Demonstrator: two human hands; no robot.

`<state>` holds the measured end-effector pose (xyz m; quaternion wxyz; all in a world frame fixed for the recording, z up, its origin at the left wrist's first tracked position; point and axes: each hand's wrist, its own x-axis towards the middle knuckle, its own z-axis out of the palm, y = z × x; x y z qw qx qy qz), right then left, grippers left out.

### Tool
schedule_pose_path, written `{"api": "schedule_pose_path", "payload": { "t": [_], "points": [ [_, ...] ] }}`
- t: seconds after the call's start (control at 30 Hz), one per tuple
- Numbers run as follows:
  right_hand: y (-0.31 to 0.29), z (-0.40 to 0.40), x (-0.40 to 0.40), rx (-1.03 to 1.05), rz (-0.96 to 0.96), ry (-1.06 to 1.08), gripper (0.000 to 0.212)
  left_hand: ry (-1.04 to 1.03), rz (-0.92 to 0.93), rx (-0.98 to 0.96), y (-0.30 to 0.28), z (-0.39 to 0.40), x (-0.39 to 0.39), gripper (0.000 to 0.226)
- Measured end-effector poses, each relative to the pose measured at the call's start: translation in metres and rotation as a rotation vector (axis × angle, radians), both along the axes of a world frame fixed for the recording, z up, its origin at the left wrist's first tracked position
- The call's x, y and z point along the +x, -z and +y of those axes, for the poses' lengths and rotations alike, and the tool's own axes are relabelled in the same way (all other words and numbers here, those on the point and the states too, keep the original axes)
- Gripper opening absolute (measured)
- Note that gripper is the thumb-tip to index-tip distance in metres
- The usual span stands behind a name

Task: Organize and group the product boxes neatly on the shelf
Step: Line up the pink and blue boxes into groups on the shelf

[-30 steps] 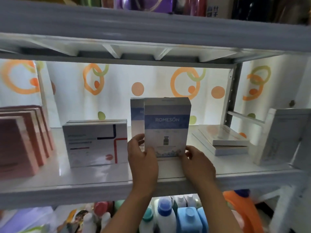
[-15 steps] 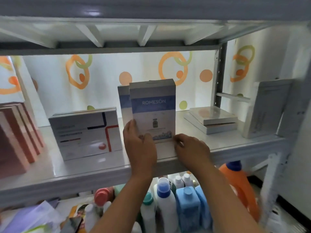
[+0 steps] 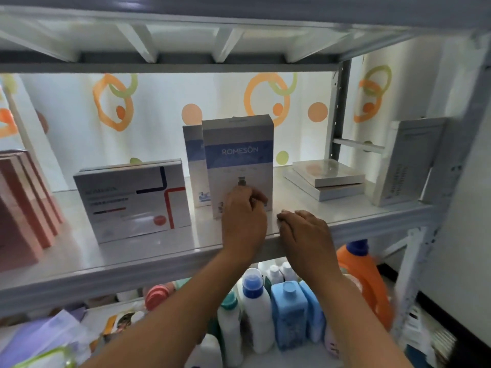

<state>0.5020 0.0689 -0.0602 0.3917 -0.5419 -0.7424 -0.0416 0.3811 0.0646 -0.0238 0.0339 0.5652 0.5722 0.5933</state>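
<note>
A white and blue ROMESON box (image 3: 239, 144) stands upright in the middle of the white shelf (image 3: 132, 258). A matching box (image 3: 192, 155) stands just behind it to the left. My left hand (image 3: 244, 216) covers the front box's lower face with its fingers curled against it; whether it grips the box is hidden. My right hand (image 3: 305, 232) lies on the shelf's front edge, just right of the box and apart from it, holding nothing. A wide white box with red and blue lines (image 3: 132, 200) stands to the left.
Pink boxes (image 3: 24, 208) stand upright at the far left. Two flat boxes (image 3: 326, 179) lie stacked at the right, beside a tall white box (image 3: 409, 160) by the shelf's post (image 3: 337, 110). Bottles (image 3: 257, 309) and an orange jug (image 3: 364, 277) fill the shelf below.
The ROMESON box was held at both lower sides. My right hand has come off it onto the shelf edge, and my left hand has slid across its front. The view has tilted down.
</note>
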Motion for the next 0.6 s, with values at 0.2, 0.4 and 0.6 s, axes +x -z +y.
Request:
{"api": "schedule_pose_path", "payload": {
  "t": [0.2, 0.4, 0.6],
  "points": [
    [0.003, -0.002, 0.038, -0.048, -0.224, -0.054, 0.054, 0.246, 0.385, -0.080, -0.008, 0.014, 0.039, 0.031],
    [0.023, -0.004, 0.096, 0.005, -0.184, 0.119, 0.035, 0.360, 0.544, 0.026, -0.034, 0.057, 0.075, 0.035],
    [0.038, 0.004, 0.102, 0.109, -0.156, 0.178, 0.064, 0.257, 0.794, 0.058, -0.010, 0.104, 0.089, 0.031]
  ]
}}
